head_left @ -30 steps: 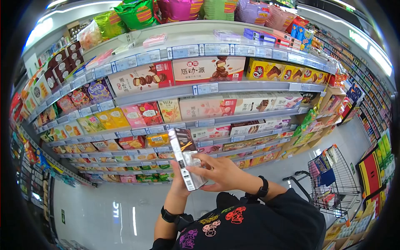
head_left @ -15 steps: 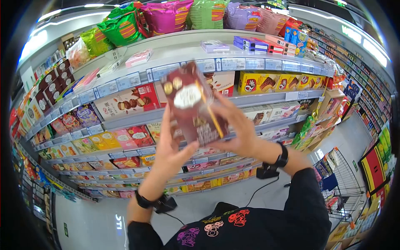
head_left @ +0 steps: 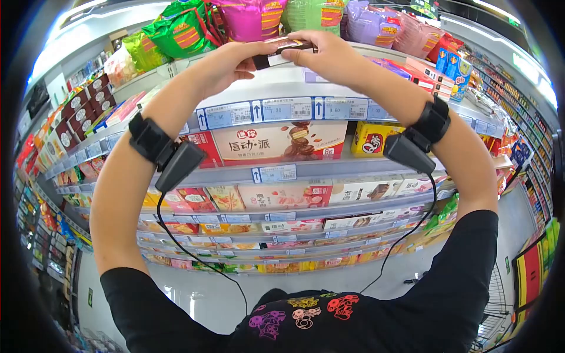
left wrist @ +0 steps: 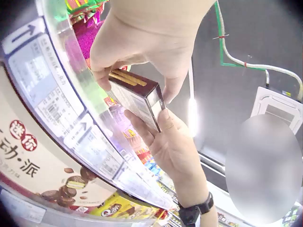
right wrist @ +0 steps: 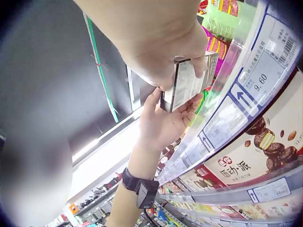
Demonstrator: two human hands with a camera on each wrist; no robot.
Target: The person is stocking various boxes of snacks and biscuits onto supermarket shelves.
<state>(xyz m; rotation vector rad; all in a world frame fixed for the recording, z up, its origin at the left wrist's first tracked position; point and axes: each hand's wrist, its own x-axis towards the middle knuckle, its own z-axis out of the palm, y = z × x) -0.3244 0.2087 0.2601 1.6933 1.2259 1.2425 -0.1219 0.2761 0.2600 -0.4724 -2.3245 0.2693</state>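
Note:
Both hands hold a dark brown box of biscuit sticks above the top shelf, at its front part. My left hand grips one end and my right hand the other, fingers and thumbs bent around the edges. In the left wrist view, the box shows biscuit sticks printed on its narrow brown side and a pale printed panel. From the right wrist, that pale face of the box lies between the two hands.
Large snack bags line the back of the top shelf. Small flat boxes lie stacked to the right. Price labels run along the shelf edge, with chocolate pie boxes below. A wire cart stands at lower right.
The box has gone from low in front of my body up and forward to over the top shelf. It has turned from its large front face to a narrow side, and both arms now reach out.

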